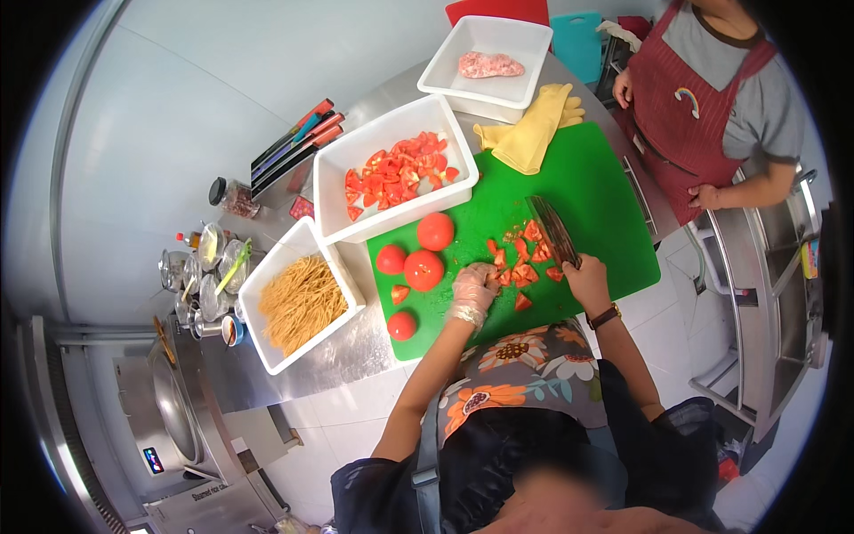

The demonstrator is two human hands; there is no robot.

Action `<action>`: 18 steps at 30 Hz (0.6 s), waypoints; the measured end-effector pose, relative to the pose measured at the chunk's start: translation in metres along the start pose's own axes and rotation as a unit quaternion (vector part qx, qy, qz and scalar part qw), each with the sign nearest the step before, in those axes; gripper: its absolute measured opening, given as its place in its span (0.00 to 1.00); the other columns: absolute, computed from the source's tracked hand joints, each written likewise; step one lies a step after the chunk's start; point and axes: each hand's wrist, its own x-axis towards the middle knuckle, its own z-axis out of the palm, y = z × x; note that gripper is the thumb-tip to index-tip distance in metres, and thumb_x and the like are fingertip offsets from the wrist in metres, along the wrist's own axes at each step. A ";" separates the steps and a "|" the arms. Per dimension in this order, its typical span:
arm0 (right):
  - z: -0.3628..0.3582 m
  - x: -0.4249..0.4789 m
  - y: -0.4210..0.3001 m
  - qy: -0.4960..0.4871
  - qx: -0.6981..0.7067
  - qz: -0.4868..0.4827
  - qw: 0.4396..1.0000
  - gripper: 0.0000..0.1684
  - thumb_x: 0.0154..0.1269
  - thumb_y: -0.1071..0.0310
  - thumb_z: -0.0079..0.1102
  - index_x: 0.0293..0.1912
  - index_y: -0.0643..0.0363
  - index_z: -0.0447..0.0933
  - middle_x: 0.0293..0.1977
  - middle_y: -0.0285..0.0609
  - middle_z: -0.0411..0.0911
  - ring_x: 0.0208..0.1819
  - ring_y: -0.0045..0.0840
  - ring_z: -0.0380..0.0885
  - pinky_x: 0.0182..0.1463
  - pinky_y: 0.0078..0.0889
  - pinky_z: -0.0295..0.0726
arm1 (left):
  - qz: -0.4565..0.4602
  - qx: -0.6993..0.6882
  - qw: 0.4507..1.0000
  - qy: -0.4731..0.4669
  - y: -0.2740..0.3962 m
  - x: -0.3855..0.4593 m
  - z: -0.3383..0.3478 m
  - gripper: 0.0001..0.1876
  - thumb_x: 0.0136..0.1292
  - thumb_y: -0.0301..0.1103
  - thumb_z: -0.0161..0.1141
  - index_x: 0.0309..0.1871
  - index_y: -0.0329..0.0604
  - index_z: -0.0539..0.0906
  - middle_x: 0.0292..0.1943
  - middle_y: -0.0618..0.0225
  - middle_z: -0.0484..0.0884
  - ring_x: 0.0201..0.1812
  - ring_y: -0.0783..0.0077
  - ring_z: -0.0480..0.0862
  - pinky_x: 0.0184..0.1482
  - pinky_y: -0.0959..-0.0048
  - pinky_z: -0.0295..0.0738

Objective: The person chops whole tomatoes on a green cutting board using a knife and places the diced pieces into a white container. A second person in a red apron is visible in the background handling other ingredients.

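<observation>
My right hand (588, 284) grips the handle of a wide-bladed kitchen knife (552, 228), its blade pointing away from me over a green cutting board (594, 180). Tomato chunks (524, 274) lie to the left of the blade and beneath it. My left hand (474, 288), in a clear plastic glove, rests on the board with curled fingers touching the nearest chunks; whether it pinches one is hidden. Several whole or partly cut tomatoes (424, 270) sit left of that hand, beside a single wedge (399, 294).
Beyond the board stand a white tub of cut tomato (333, 180) and a tub with ground meat (490, 65). Yellow rubber gloves (534, 130) overlap the board. Left are a tub of noodles (303, 304), knives in a rack (283, 163) and seasoning jars (213, 297). An aproned person (694, 113) stands right.
</observation>
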 end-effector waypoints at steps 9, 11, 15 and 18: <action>-0.003 -0.001 0.028 0.045 -0.203 0.040 0.977 0.11 0.54 0.64 0.55 0.34 0.59 0.79 0.27 0.51 0.79 0.31 0.45 0.79 0.34 0.43 0.79 | -0.125 0.065 0.990 -0.020 0.012 -0.012 -0.039 0.27 0.43 0.31 0.67 0.51 0.47 0.76 0.52 0.57 0.74 0.50 0.52 0.75 0.52 0.61 0.71; 0.004 -0.001 0.017 0.011 -0.223 0.022 0.974 0.10 0.54 0.64 0.55 0.34 0.56 0.80 0.27 0.50 0.79 0.31 0.44 0.79 0.35 0.44 0.79 | -0.073 0.107 0.991 -0.029 0.031 0.000 -0.036 0.38 0.40 0.35 0.71 0.60 0.48 0.70 0.60 0.55 0.67 0.56 0.49 0.71 0.57 0.59 0.68; 0.015 -0.006 0.003 -0.035 -0.169 -0.018 0.985 0.10 0.54 0.63 0.54 0.33 0.56 0.80 0.26 0.51 0.78 0.31 0.44 0.79 0.35 0.43 0.79 | -0.105 0.035 0.966 -0.235 0.053 0.031 -0.040 0.64 0.30 0.44 0.77 0.71 0.57 0.45 0.70 0.51 0.44 0.66 0.45 0.58 0.65 0.58 0.58; 0.008 -0.007 0.045 0.005 -0.094 -0.030 0.995 0.12 0.51 0.62 0.55 0.31 0.62 0.78 0.25 0.53 0.77 0.30 0.45 0.78 0.33 0.42 0.76 | -0.136 0.126 0.899 -0.396 0.080 0.036 -0.054 0.74 0.23 0.46 0.79 0.71 0.63 0.31 0.71 0.50 0.31 0.66 0.37 0.54 0.65 0.55 0.57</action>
